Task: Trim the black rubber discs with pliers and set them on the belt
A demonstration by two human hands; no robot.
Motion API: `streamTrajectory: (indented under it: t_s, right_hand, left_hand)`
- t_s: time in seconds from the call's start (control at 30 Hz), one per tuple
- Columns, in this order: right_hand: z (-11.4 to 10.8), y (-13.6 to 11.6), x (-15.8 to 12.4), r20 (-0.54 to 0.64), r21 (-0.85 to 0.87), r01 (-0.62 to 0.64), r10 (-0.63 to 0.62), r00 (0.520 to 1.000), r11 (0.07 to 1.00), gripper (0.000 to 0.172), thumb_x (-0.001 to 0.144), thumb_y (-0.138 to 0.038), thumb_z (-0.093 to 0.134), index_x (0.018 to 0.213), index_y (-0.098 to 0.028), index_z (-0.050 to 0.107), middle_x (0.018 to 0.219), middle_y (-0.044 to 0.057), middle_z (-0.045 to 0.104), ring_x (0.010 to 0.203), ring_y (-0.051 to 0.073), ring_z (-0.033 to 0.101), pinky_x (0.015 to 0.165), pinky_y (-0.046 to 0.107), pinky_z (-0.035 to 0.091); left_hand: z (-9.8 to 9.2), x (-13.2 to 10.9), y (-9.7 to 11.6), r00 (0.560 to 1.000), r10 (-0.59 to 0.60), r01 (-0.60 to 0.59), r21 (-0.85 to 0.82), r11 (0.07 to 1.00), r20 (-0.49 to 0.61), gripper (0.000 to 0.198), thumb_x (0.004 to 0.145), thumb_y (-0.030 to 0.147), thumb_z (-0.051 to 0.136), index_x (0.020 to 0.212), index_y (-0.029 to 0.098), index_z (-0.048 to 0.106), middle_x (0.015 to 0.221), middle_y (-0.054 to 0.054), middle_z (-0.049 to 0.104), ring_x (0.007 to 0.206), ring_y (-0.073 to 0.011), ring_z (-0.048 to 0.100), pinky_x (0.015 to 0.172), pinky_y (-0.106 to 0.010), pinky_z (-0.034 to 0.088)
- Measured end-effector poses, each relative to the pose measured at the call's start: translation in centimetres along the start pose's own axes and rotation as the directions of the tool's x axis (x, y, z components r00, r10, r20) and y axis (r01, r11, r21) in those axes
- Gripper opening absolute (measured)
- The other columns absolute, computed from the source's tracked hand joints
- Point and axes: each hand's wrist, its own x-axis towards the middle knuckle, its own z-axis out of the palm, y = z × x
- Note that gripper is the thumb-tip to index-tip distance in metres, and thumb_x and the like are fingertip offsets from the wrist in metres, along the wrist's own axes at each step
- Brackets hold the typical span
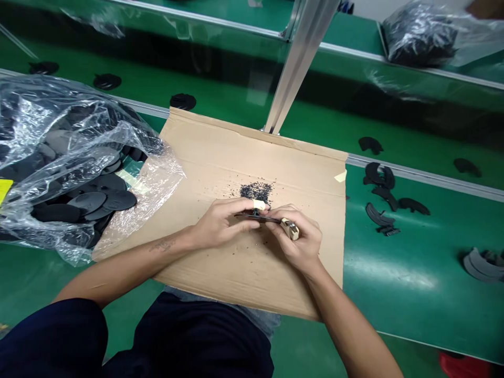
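My left hand (pixel 220 223) pinches a thin black disc (pixel 249 216), seen nearly edge-on, between thumb and fingers. A cream wrap or tape (pixel 259 205) covers one fingertip by the disc. On the disc's other side, my right hand (pixel 301 239) is closed round a small cream-coloured tool (pixel 290 229) with a metal part at its end, its fingers also touching the disc. The tool's working end is hidden. Black shavings (pixel 255 190) lie heaped just beyond the hands on a brown cardboard sheet (pixel 205 157), with crumbs scattered around.
On the left, a clear plastic bag (pixel 90 136) spills many black discs (pixel 88 202) onto the cardboard's edge. Black curved pieces (pixel 380 176) lie on the green bench (pixel 413 268) at right. A metal post (pixel 293 68) rises behind the cardboard. Another bag (pixel 419 37) sits upper right.
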Motion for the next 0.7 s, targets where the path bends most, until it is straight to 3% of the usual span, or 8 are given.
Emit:
streamTrajectory:
  t_s: [0.17, 0.33, 0.4, 0.47, 0.57, 0.7]
  right_hand:
    - [-0.3, 0.1, 0.0, 0.003, -0.057, -0.006, 0.006, 1.0, 0.998, 0.022, 0.087, -0.014, 0.075, 0.105, -0.025, 0.07, 0.099, 0.005, 0.076, 0.09, 0.021, 0.072, 0.079, 0.037, 0.059]
    - [-0.5, 0.3, -0.1, 0.011, -0.07, 0.076, -0.076, 0.997, 0.995, 0.021, 0.087, -0.01, 0.073, 0.102, -0.025, 0.069, 0.097, 0.005, 0.073, 0.088, 0.02, 0.07, 0.075, 0.035, 0.058]
    - [-0.5, 0.3, -0.1, 0.04, -0.071, 0.104, -0.102, 0.994, 0.992, 0.018, 0.089, -0.01, 0.071, 0.1, -0.024, 0.069, 0.095, 0.005, 0.072, 0.084, 0.019, 0.069, 0.074, 0.035, 0.058]
    - [-0.5, 0.2, -0.1, 0.062, -0.067, 0.112, -0.108, 0.992, 0.991, 0.016, 0.09, -0.01, 0.069, 0.099, -0.024, 0.069, 0.093, 0.005, 0.072, 0.082, 0.018, 0.068, 0.073, 0.035, 0.057]
    - [-0.6, 0.2, -0.2, 0.089, -0.036, 0.105, -0.102, 0.991, 0.994, 0.017, 0.09, -0.01, 0.069, 0.1, -0.024, 0.069, 0.095, 0.006, 0.072, 0.083, 0.018, 0.069, 0.073, 0.035, 0.058]
    - [-0.6, 0.1, -0.3, 0.145, 0.037, 0.082, -0.086, 0.986, 0.996, 0.016, 0.089, -0.015, 0.073, 0.102, -0.023, 0.07, 0.098, 0.007, 0.072, 0.088, 0.02, 0.071, 0.074, 0.035, 0.059]
  left_hand:
    - [0.2, 0.0, -0.2, 0.999, 0.047, -0.047, 0.044, 0.998, -0.005, 0.018, 0.095, 0.021, 0.07, 0.112, 0.017, 0.072, 0.102, -0.008, 0.078, 0.094, -0.016, 0.073, 0.085, -0.03, 0.061]
    - [0.0, 0.1, -0.6, 0.994, 0.1, -0.101, 0.02, 0.995, 0.031, 0.021, 0.095, 0.031, 0.072, 0.112, 0.018, 0.073, 0.1, -0.008, 0.075, 0.094, -0.0171, 0.07, 0.082, -0.031, 0.058]
    - [-0.4, 0.2, -0.7, 0.997, 0.036, -0.027, -0.114, 0.993, 0.075, 0.037, 0.094, 0.049, 0.07, 0.115, 0.019, 0.073, 0.101, -0.009, 0.075, 0.094, -0.0183, 0.07, 0.083, -0.033, 0.058]
    - [-0.8, 0.4, -0.6, 0.985, -0.083, 0.124, -0.288, 0.949, 0.149, 0.053, 0.096, 0.064, 0.058, 0.117, 0.018, 0.073, 0.105, -0.011, 0.075, 0.095, -0.0192, 0.071, 0.085, -0.034, 0.059]
    - [-1.3, 0.8, -0.5, 0.946, -0.224, 0.305, -0.41, 0.86, 0.233, 0.043, 0.098, 0.055, 0.06, 0.106, 0.016, 0.076, 0.101, -0.011, 0.076, 0.092, -0.0171, 0.072, 0.084, -0.031, 0.059]
    - [-1.5, 1.0, -0.4, 0.94, -0.21, 0.316, -0.454, 0.833, 0.269, 0.023, 0.092, 0.038, 0.076, 0.09, 0.015, 0.076, 0.089, -0.006, 0.073, 0.084, -0.0136, 0.07, 0.077, -0.025, 0.056]
